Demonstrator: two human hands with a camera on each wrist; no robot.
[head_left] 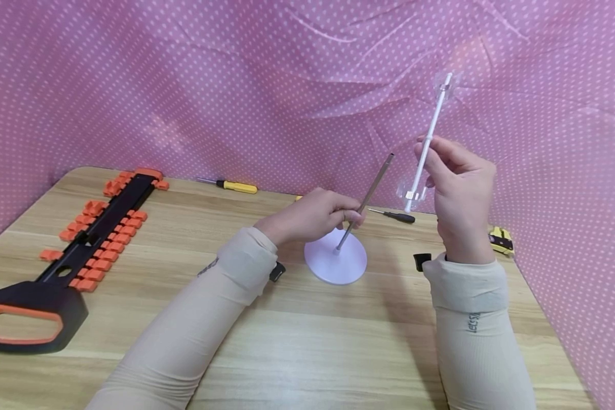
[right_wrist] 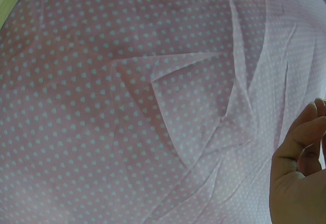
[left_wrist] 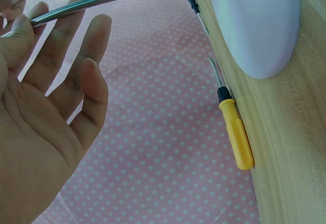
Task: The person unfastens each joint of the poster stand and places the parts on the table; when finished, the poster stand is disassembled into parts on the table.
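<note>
A round white base (head_left: 335, 266) rests on the table with a thin metal rod (head_left: 373, 191) rising from its centre, leaning to the right. My left hand (head_left: 315, 215) pinches this rod partway up between thumb and finger; in the left wrist view the other fingers (left_wrist: 94, 40) are spread apart. Raised to the right, my right hand (head_left: 463, 182) pinches a white plastic stick (head_left: 430, 134) near its middle. Clear plastic pieces (head_left: 412, 195) sit near both ends of that stick. The stick and the rod's top are apart. In the right wrist view the stick is out of frame.
On the left lies a black rack with a handle (head_left: 36, 319) and several orange clips (head_left: 102, 265). At the back edge are a yellow screwdriver (head_left: 240, 187) and a black screwdriver (head_left: 402, 217). A yellow-black object (head_left: 501, 240) is at the right edge. A pink dotted cloth (head_left: 287, 85) hangs behind.
</note>
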